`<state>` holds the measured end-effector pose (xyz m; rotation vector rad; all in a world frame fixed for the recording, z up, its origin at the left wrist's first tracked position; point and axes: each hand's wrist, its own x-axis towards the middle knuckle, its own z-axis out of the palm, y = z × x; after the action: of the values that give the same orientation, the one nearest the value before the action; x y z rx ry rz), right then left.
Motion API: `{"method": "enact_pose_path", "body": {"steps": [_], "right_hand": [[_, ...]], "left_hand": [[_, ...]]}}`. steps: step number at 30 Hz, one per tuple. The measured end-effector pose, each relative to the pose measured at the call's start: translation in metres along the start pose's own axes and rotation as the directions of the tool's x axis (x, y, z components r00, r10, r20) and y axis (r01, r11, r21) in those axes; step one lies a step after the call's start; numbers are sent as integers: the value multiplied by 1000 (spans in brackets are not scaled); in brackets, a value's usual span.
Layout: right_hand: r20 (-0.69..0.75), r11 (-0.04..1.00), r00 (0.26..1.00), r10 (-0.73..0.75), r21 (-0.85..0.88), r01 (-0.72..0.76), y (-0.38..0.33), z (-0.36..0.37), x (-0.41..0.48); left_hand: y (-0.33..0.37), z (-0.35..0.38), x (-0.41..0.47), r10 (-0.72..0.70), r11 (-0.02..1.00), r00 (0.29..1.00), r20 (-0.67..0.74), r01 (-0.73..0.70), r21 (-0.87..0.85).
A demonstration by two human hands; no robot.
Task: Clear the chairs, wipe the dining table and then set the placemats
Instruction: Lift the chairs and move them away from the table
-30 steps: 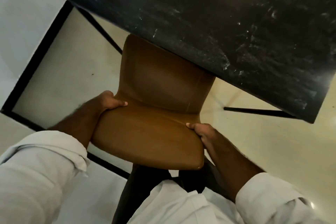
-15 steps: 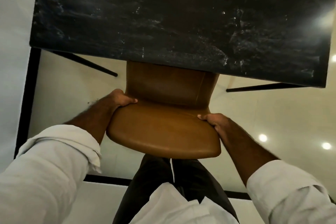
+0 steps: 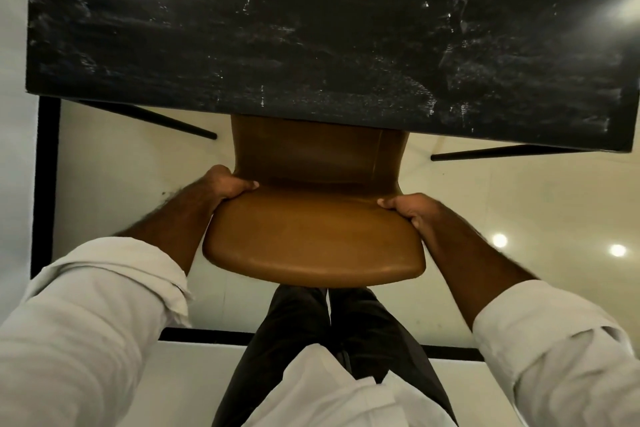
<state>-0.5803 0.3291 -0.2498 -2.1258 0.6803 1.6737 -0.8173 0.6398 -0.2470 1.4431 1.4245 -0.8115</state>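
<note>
Hands, left hand (image 3: 227,184) and right hand (image 3: 410,210), grip chair (image 3: 311,239) back's sides.

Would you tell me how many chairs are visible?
1: the tan chair, partly under the black table, left hand and right hand gripping its sides. Others may be hidden.

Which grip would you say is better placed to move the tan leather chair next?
Neither clearly; left grip and right grip clasp the tan leather chair on opposite sides; use both.
</note>
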Motion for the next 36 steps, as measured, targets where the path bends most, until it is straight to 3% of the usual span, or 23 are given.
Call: {"method": "enact_pose_path", "body": {"steps": [29, 33, 36], "right_hand": [[77, 998, 997, -8, 56, 3, -8, 5, -11], [3, 984, 987, -160, 77, 160, -1, 2, -24], [-80, 944, 942, -327, 10, 329, 15, -8, -50]], "left_hand": [[8, -6, 6, -77, 995, 997, -20, 78, 59], [20, -6, -13, 24, 980, 1000, -20, -19, 196], [29, -2, -21, 160, 911, 987, 26, -158, 381]]}}
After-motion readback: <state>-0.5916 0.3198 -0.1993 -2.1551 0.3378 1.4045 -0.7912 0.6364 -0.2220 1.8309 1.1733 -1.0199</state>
